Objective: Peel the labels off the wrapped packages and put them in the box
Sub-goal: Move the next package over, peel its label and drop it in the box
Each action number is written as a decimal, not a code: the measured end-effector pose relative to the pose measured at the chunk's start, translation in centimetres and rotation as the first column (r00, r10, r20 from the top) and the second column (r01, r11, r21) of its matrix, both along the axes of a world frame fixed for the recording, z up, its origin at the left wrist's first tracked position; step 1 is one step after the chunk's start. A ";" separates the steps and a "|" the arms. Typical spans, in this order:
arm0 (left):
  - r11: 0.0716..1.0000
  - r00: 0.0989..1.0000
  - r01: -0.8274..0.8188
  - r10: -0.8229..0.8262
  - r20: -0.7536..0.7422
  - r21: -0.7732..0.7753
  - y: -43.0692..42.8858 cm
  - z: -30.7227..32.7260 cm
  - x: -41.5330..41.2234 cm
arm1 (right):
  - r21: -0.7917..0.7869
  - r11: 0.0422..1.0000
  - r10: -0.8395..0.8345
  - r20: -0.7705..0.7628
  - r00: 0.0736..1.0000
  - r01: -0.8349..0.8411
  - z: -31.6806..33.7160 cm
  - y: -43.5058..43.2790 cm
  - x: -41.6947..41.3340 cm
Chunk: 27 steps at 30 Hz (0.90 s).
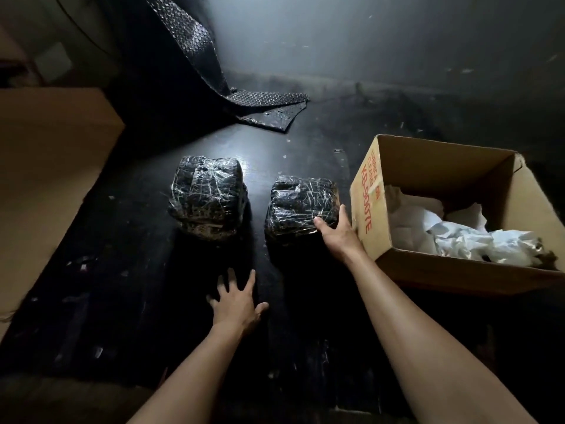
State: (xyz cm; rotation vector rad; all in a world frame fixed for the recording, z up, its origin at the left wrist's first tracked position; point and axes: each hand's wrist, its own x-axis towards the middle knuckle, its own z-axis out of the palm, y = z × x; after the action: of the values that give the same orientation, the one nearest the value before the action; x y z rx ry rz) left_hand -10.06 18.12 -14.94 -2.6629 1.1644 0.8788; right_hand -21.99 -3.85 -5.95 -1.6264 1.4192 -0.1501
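Two wrapped packages, two cardboard boxes, one bubble-wrap sheet, two hands.

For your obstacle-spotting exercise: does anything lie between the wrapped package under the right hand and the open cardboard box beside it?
Nothing visible does. The right hand rests on the near right corner of the right package, and the open box stands just to its right across a narrow strip of bare dark floor. The second package sits on the other side.
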 end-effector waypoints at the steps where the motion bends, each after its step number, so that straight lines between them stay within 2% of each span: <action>1: 1.000 1.000 0.006 -0.006 0.011 -0.002 0.1 -0.1 0.0 | 0.017 1.000 -0.020 0.039 0.999 0.019 -0.2 -0.1 0.0; 6: 0.999 0.996 0.038 -0.037 0.086 -0.007 1.0 -0.7 0.0 | 0.015 0.995 -0.095 0.143 0.985 0.094 -1.2 -0.6 -0.1; 10: 0.998 0.995 0.060 -0.061 0.085 0.010 1.6 -1.2 0.0 | 0.092 0.986 -0.161 0.270 0.949 0.141 -1.8 -1.0 -0.2; 20: 0.997 0.997 0.072 -0.071 -0.034 0.012 2.3 -2.0 0.8 | 0.204 0.931 -0.361 0.412 0.836 0.301 -2.8 1.7 -1.3; 23: 0.995 0.994 0.100 -0.100 -0.053 -0.003 2.7 -2.2 1.3 | 0.214 0.924 -0.380 0.448 0.809 0.316 -2.3 4.3 -2.3; 27: 0.991 0.994 0.111 -0.112 -0.005 -0.076 3.5 -2.5 1.8 | 0.147 0.949 -0.316 0.470 0.824 0.281 -1.2 7.8 -4.4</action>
State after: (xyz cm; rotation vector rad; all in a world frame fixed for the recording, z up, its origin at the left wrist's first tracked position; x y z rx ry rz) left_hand -8.29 21.67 -17.47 -2.6240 1.3599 0.8463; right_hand -26.35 3.97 -7.11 -1.1798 1.2482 -0.6435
